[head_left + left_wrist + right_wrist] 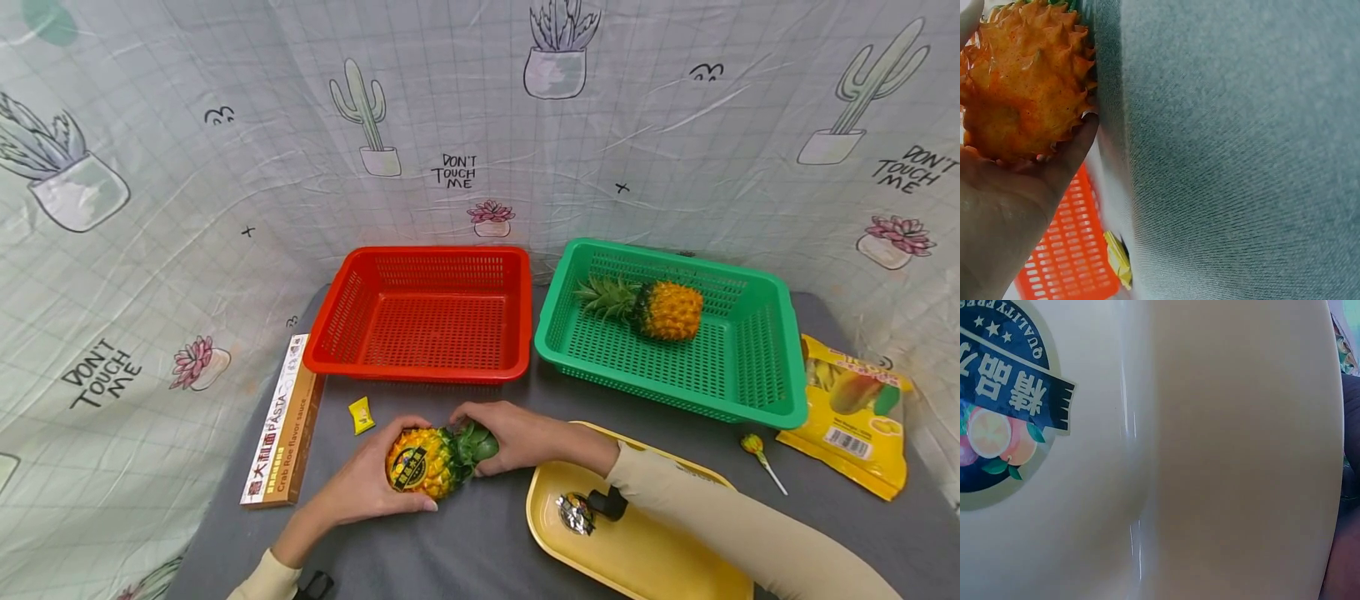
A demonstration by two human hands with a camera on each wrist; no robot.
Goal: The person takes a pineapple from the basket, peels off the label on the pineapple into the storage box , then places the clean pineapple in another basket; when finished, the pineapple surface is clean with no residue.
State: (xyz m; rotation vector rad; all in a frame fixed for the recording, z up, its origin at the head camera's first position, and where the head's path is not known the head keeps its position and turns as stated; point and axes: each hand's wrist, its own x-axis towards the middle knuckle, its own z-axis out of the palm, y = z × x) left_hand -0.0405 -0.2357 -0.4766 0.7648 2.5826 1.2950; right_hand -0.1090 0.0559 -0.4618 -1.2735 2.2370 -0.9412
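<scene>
A small pineapple (433, 487) with a dark round sticker lies sideways between both hands, close over the grey table. My left hand (358, 485) grips its orange body from the left, thumb along the near side. On the other end, my right hand (517, 435) holds the green leafy crown. The left wrist view shows the spiky underside of the pineapple (1029, 81) resting against the palm and fingers of the left hand (1010, 206). From the right wrist, only the yellow tray (1241, 456) and its fruit sticker (1010, 394) show up close; the hand's grip is hidden there.
Behind the hands stand a red basket (427, 371) and a green basket (675, 396) holding another pineapple (671, 311). A pasta box (277, 425) and yellow wrapped candy (362, 415) lie left. The right forearm crosses the yellow tray (551, 558); a lollipop (752, 444) and mango bag (851, 417) lie right.
</scene>
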